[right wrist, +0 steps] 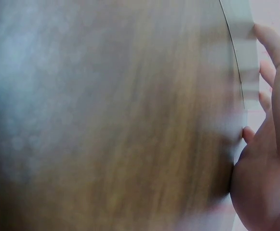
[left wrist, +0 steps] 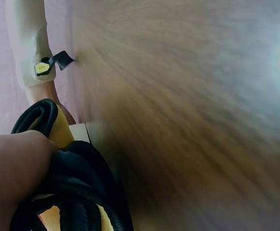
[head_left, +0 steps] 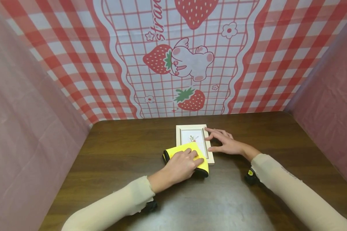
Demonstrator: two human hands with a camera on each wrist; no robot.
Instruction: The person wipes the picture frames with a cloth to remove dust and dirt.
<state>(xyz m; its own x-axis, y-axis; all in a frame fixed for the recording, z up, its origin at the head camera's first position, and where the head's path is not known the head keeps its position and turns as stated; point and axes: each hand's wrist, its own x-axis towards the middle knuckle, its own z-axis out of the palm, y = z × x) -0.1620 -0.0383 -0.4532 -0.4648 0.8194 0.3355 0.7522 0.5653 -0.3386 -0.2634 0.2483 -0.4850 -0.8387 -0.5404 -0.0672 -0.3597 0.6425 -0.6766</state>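
Note:
A pale wooden picture frame [head_left: 178, 134] lies face up on the table, with a small flower print [head_left: 192, 136] inside it. Across its lower left part lies a folded yellow cloth [head_left: 172, 151] with black edging, hiding that corner. My left hand [head_left: 180, 166] grips the cloth from above with bent fingers and presses it on the frame. In the left wrist view the cloth's dark folds [left wrist: 79, 168] bunch beside the hand. On the frame's right side, the fingertips and thumb of my right hand [head_left: 226, 144] touch the border, fingers spread and slightly bent.
The dark brown wooden table [head_left: 127, 141] carries the frame near its far side. Behind it hangs a red-and-white checked cloth [head_left: 104, 80] with strawberry prints. Pink drapes [head_left: 31, 128] stand at both sides. A dark strap device [head_left: 251, 176] sits under the right sleeve.

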